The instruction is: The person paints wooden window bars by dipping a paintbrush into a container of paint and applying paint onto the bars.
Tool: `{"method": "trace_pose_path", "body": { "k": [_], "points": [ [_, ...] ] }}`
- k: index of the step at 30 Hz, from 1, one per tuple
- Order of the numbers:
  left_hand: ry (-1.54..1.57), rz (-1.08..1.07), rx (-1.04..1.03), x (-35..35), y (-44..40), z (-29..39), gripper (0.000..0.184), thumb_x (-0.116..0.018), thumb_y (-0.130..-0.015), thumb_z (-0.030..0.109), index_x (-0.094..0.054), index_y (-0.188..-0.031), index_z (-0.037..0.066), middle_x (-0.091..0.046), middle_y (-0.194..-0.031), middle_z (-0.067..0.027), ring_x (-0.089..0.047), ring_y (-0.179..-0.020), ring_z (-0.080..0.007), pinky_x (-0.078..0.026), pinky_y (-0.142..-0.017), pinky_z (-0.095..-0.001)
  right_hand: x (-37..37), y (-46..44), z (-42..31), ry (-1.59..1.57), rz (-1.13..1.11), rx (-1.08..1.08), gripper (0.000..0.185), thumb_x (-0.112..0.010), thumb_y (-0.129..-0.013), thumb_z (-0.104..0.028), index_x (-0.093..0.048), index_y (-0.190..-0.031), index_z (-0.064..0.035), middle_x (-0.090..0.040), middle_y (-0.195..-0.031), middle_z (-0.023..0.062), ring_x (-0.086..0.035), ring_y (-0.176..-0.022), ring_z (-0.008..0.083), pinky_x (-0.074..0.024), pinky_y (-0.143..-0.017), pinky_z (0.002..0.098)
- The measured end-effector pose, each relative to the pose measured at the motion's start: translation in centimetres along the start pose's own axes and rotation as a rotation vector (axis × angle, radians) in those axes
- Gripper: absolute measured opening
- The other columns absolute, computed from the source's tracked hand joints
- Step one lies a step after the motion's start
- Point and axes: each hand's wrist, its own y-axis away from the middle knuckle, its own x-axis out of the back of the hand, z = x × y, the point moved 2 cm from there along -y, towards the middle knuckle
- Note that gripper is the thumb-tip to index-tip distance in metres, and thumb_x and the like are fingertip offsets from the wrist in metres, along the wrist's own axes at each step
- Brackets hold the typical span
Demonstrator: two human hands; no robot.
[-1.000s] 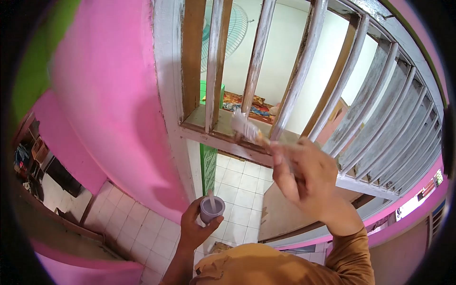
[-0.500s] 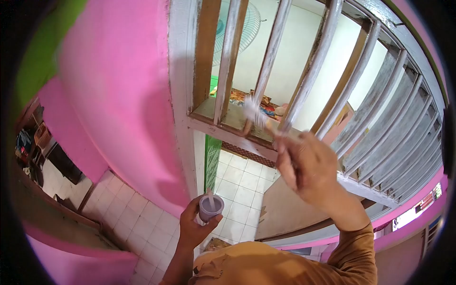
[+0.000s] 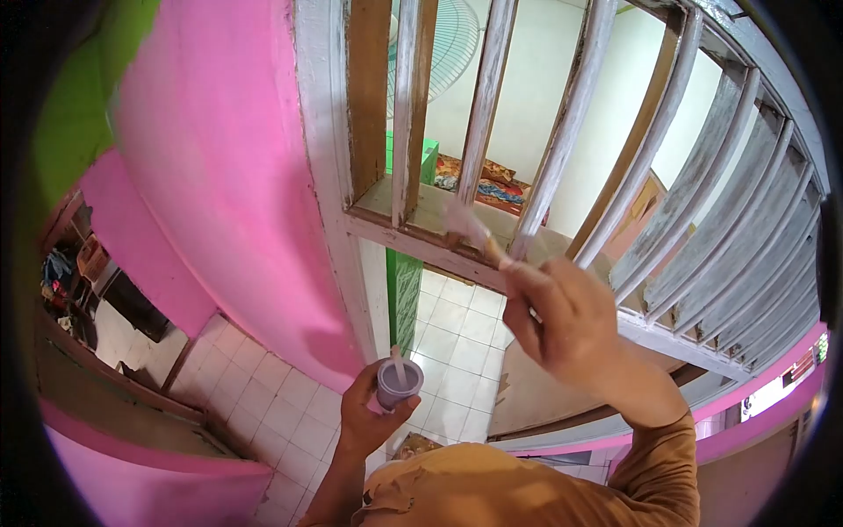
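My left hand [image 3: 363,411] is wrapped round a small greyish-purple cup [image 3: 399,400], which stands tilted toward me with greyish paint inside and a pale stick [image 3: 397,363] leaning on its rim. The fingers of my right hand [image 3: 569,323] pinch the handle of a paintbrush [image 3: 474,232]. Its pale bristles are blurred, close to the foot of an upright wooden slat [image 3: 488,97] and the bottom rail [image 3: 421,247]. Whether they touch the wood I cannot tell. White paint streaks the slat fronts, while their sides are brown.
Several more slats curve away to the right, with grey panels [image 3: 746,224] behind them. A pink wall [image 3: 228,176] rises on the left. Through the slats show a fan [image 3: 448,53], a green cabinet [image 3: 426,158] and patterned cloth [image 3: 492,184]. White tiles [image 3: 290,413] cover the floor.
The view has shifted slightly, so the slats sit a little differently. My right hand and the brush have dropped a little toward the bottom rail. My left hand still holds the cup.
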Motion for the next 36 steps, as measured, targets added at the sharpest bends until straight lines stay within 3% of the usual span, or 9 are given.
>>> {"method": "trace_pose_path", "body": {
  "k": [2,8,11,16,19,24,28,33,36],
  "points": [
    [-0.008,-0.003,0.004,0.0,-0.1,-0.2,0.065,-0.085,-0.079,0.008,-0.052,-0.133,-0.005,-0.065,-0.120,-0.0111,-0.063,-0.115,-0.0199,-0.048,-0.103,-0.0357,-0.3,0.3,0.0,-0.076,-0.063,-0.033,0.050,-0.078,-0.073,0.003,-0.063,-0.120,-0.0006,-0.052,-0.076,0.0075,-0.053,-0.060,0.0217,-0.0402,-0.047,0.0348],
    [-0.036,0.004,-0.013,-1.1,-0.5,0.6,0.060,-0.085,-0.079,0.011,-0.055,-0.129,-0.004,-0.069,-0.113,-0.0130,-0.067,-0.107,-0.0203,-0.052,-0.097,-0.0356,1.3,-1.8,1.1,-0.057,0.155,-0.084,0.046,-0.077,-0.072,0.003,-0.066,-0.116,0.0005,-0.050,-0.075,0.0069,-0.054,-0.061,0.0240,-0.0428,-0.048,0.0368],
    [-0.033,-0.012,-0.028,-1.1,-0.5,0.6,0.060,-0.085,-0.079,0.012,-0.055,-0.129,-0.004,-0.069,-0.113,-0.0126,-0.067,-0.107,-0.0200,-0.052,-0.097,-0.0355,0.2,0.0,-0.4,-0.064,-0.040,-0.115,0.042,-0.078,-0.074,0.003,-0.068,-0.116,0.0001,-0.054,-0.072,0.0074,-0.054,-0.055,0.0219,-0.0403,-0.047,0.0358],
    [-0.057,-0.022,-0.045,-1.4,-0.8,0.1,0.062,-0.086,-0.079,0.014,-0.055,-0.129,-0.004,-0.069,-0.114,-0.0131,-0.067,-0.108,-0.0200,-0.052,-0.097,-0.0358,-0.4,1.1,-0.2,-0.122,-0.071,-0.142,0.039,-0.078,-0.072,-0.002,-0.069,-0.110,-0.0009,-0.052,-0.074,0.0071,-0.054,-0.059,0.0235,-0.0418,-0.048,0.0384],
    [-0.062,-0.024,-0.018,-1.6,-1.1,0.2,0.063,-0.086,-0.079,0.015,-0.055,-0.130,-0.005,-0.069,-0.115,-0.0137,-0.067,-0.109,-0.0201,-0.051,-0.098,-0.0359,1.6,-1.1,1.3,-0.030,0.107,-0.086,0.029,-0.070,-0.081,0.011,-0.068,-0.110,0.0048,-0.061,-0.080,0.0107,-0.055,-0.059,0.0210,-0.0427,-0.051,0.0314],
    [-0.006,-0.024,-0.031,-2.3,-1.4,-0.1,0.064,-0.086,-0.079,0.014,-0.054,-0.130,-0.005,-0.069,-0.116,-0.0140,-0.066,-0.110,-0.0206,-0.051,-0.099,-0.0359,2.8,-3.4,2.0,-0.016,0.369,-0.039,0.024,-0.061,-0.089,0.015,-0.065,-0.112,0.0093,-0.063,-0.083,0.0122,-0.055,-0.067,0.0179,-0.0431,-0.059,0.0275],
    [-0.018,-0.048,-0.043,-2.4,-1.4,-0.2,0.063,-0.086,-0.079,0.014,-0.054,-0.130,-0.005,-0.069,-0.116,-0.0142,-0.066,-0.110,-0.0210,-0.051,-0.099,-0.0358,0.3,-1.1,1.2,-0.124,0.250,-0.144,0.044,-0.076,-0.075,0.001,-0.068,-0.118,0.0012,-0.053,-0.072,0.0057,-0.056,-0.058,0.0233,-0.0422,-0.049,0.0369],
    [-0.022,-0.030,-0.030,-2.1,-1.7,0.2,0.064,-0.087,-0.080,0.015,-0.054,-0.130,-0.005,-0.068,-0.116,-0.0142,-0.066,-0.110,-0.0212,-0.051,-0.098,-0.0353,-0.1,1.2,-0.3,-0.226,0.051,-0.183,0.044,-0.077,-0.075,0.002,-0.068,-0.118,0.0031,-0.056,-0.074,0.0074,-0.055,-0.058,0.0224,-0.0416,-0.048,0.0360],
    [0.040,-0.016,-0.009,-2.3,-1.7,0.0,0.063,-0.086,-0.080,0.016,-0.054,-0.131,-0.005,-0.068,-0.115,-0.0138,-0.066,-0.110,-0.0209,-0.051,-0.097,-0.0353,1.1,0.3,0.2,-0.178,0.189,-0.187,0.041,-0.076,-0.076,0.003,-0.068,-0.116,0.0027,-0.058,-0.075,0.0075,-0.056,-0.059,0.0230,-0.0421,-0.049,0.0357]
  ]
}}
